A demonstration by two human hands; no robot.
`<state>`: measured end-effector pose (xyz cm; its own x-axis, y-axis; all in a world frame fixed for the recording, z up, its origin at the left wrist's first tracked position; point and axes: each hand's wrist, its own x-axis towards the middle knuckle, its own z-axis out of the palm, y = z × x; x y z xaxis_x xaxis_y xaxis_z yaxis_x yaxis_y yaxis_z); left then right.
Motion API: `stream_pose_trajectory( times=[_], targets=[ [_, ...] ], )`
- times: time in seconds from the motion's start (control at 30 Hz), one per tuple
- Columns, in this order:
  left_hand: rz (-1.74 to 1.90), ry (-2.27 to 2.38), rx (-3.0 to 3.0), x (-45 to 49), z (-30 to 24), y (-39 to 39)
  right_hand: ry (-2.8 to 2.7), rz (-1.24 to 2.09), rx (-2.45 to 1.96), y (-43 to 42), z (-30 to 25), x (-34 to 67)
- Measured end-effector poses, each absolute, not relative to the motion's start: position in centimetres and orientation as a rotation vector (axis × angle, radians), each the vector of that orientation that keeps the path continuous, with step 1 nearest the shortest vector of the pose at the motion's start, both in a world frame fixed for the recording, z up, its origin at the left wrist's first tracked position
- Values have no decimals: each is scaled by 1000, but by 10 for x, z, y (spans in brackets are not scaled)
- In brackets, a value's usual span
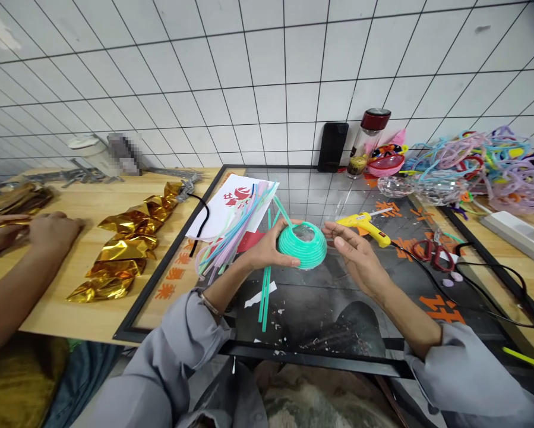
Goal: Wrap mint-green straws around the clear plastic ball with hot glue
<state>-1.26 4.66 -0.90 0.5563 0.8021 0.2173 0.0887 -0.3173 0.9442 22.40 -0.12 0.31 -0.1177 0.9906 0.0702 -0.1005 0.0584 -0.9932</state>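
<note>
A teal bowl-shaped coil of wound tubing [303,245] hangs above the glass work surface [338,297] at the centre. My left hand [264,248] is closed round its left side, thumb on the rim. My right hand [354,252] is just to the right of the coil, fingers loosely spread, fingertips near its rim, holding nothing I can see. Teal straws [265,294] lie under the left hand.
A yellow glue gun [365,226] lies behind the right hand, its cable trailing right. Pastel straws [231,238] rest on white paper. Red scissors [433,252], a tangle of coloured tubing [484,163], a phone [332,147] and a bottle [367,139] stand beyond. Gold foil [126,246] and another person's hands [30,232] are at the left.
</note>
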Motion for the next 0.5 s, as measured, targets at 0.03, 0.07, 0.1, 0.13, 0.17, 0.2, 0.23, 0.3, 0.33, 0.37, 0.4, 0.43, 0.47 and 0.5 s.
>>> stream_pose_trajectory(
  times=[0.03, 0.07, 0.1, 0.13, 0.17, 0.2, 0.23, 0.3, 0.33, 0.37, 0.4, 0.43, 0.47, 0.5],
  targets=[
    [876, 723, 1750, -13, -11, 48, -1289, 1290, -1037, -1, 3, 223],
    [879, 709, 1742, -14, -13, 49, -1326, 1286, -1047, -1, 2, 222],
    [873, 691, 1738, -13, -14, 50, -1360, 1278, -1059, -2, 2, 221],
    [867, 670, 1735, -13, -14, 49, -1392, 1266, -1071, -2, 1, 219],
    [857, 646, 1736, -12, -15, 48, -1421, 1255, -1082, -3, 1, 217],
    [848, 623, 1736, -10, -15, 48, -1443, 1246, -1092, -3, 1, 215],
    [842, 603, 1739, -9, -15, 47, -1456, 1239, -1100, -3, 1, 213],
    [830, 579, 1748, -7, -14, 45, -1463, 1227, -1107, -4, 2, 210],
    [824, 573, 1753, -7, -14, 44, -1462, 1223, -1106, -4, 3, 209],
    [818, 569, 1759, -6, -14, 44, -1460, 1217, -1103, -5, 4, 208],
    [815, 563, 1764, -6, -14, 44, -1461, 1212, -1099, -5, 5, 207],
    [814, 556, 1766, -6, -14, 44, -1464, 1208, -1097, -6, 7, 207],
    [817, 547, 1766, -6, -14, 44, -1468, 1206, -1095, -6, 9, 206],
    [823, 537, 1765, -6, -14, 45, -1470, 1203, -1095, -7, 10, 205]
  ],
)
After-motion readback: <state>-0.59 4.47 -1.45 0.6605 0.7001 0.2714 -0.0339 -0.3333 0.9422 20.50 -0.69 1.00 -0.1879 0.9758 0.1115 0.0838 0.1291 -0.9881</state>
